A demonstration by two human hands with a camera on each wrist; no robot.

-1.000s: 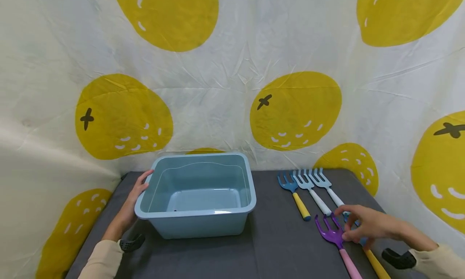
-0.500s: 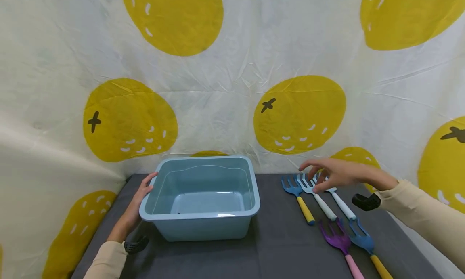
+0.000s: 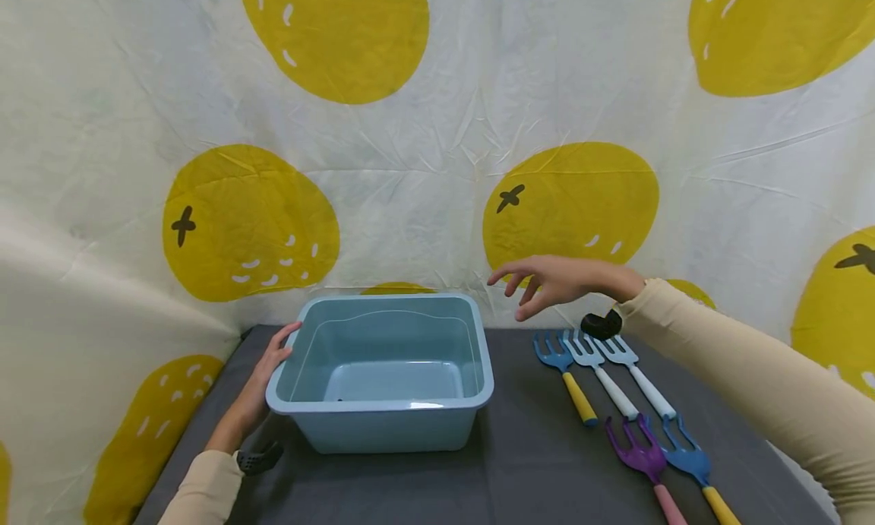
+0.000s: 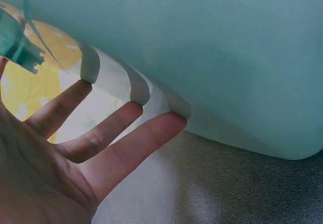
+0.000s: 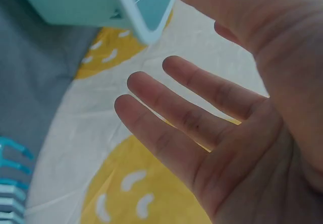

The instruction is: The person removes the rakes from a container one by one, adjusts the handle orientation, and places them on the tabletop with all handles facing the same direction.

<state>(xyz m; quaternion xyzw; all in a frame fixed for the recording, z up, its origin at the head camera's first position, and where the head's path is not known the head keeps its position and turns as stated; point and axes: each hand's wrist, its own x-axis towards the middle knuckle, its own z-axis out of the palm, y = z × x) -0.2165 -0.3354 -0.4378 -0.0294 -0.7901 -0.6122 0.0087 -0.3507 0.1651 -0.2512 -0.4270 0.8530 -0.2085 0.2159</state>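
Observation:
A light blue plastic basin (image 3: 379, 428) stands on the dark grey cloth. My left hand (image 3: 263, 373) is at its left side; in the left wrist view straight fingers (image 4: 144, 135) touch the outer wall with their tips. My right hand (image 3: 557, 280) hovers in the air beyond the basin's right rim, fingers spread and holding nothing, as the right wrist view also shows. Below it on the right lie garden hand forks: a blue one with a yellow handle (image 3: 576, 396), two pale blue-white ones (image 3: 611, 388) (image 3: 645, 384), a purple one with a pink handle (image 3: 641, 458) and another blue-and-yellow one (image 3: 692, 460).
A white curtain (image 3: 410, 229) printed with yellow fruit hangs right behind the table. The dark grey cloth (image 3: 533, 472) covers the tabletop between basin and forks. Each wrist carries a black device (image 3: 260, 458).
My right hand has risen from the near forks, passed over the far ones and moved left toward the basin. My left hand stays at the basin's side. The view has shifted slightly.

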